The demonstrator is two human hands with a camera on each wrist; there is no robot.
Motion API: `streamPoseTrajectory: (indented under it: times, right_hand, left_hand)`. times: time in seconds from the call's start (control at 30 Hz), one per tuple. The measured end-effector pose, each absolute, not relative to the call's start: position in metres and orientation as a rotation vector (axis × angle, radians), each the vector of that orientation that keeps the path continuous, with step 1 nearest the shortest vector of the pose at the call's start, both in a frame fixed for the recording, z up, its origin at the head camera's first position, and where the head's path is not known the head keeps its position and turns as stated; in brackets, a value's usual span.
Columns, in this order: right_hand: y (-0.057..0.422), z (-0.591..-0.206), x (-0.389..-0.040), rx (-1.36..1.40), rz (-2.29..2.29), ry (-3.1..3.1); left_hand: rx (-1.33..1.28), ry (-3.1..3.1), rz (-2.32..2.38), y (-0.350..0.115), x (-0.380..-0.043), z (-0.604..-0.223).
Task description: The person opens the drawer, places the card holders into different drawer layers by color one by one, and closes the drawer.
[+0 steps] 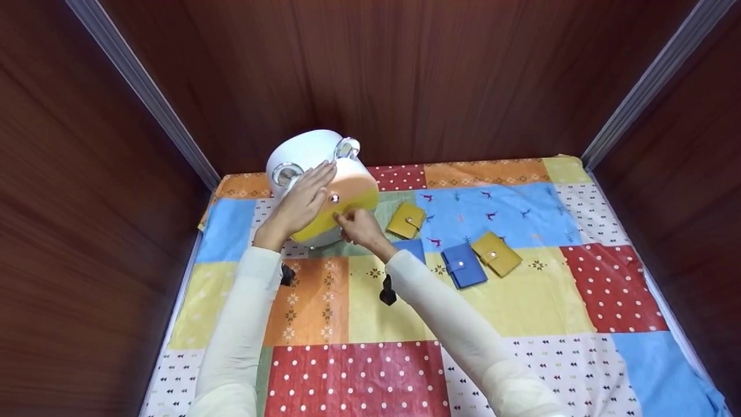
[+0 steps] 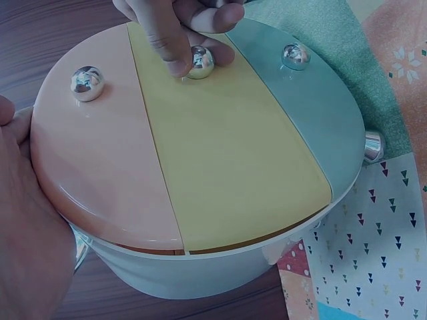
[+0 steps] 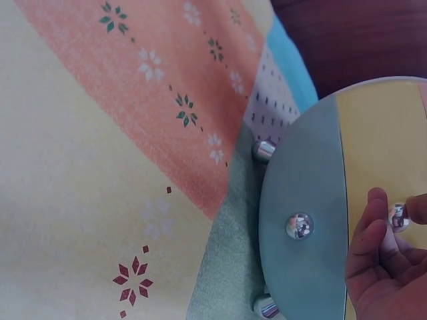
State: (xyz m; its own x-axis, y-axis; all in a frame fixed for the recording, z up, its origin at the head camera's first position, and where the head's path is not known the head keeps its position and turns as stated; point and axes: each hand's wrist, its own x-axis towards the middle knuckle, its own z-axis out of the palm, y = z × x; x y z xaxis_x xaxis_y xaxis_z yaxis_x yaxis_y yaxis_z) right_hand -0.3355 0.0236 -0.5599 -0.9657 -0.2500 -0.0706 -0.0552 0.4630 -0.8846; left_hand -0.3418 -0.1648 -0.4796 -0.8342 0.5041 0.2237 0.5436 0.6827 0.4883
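Note:
A white round drawer box (image 1: 307,147) stands at the back left. Its round front has a pink drawer (image 2: 100,160), a yellow drawer (image 2: 207,173) and a green drawer (image 2: 310,113), each with a silver knob. My left hand (image 1: 304,200) lies with straight fingers along the box's upper side, beside the pink drawer. Thumb and finger of my right hand (image 1: 360,227) pinch the yellow drawer's knob (image 2: 200,62). A thin gap shows along one end of the yellow drawer in the left wrist view. What is inside stays hidden.
Right of the box lie a yellow wallet (image 1: 407,220), a blue wallet (image 1: 412,249) partly behind my right forearm, another blue wallet (image 1: 464,265) and another yellow wallet (image 1: 496,253). A patchwork cloth (image 1: 359,376) covers the table. Brown panels (image 1: 382,75) enclose the back and sides.

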Motion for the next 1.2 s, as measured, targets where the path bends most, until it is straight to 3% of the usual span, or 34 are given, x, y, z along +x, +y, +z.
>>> streamPoseTrajectory:
  times: [1.2]
  right_hand:
    - [0.031, -0.562, -0.306, -0.221, -1.525, 2.554]
  left_hand:
    - [-0.886, -2.812, -0.863, -0.165, -0.342, -0.479]
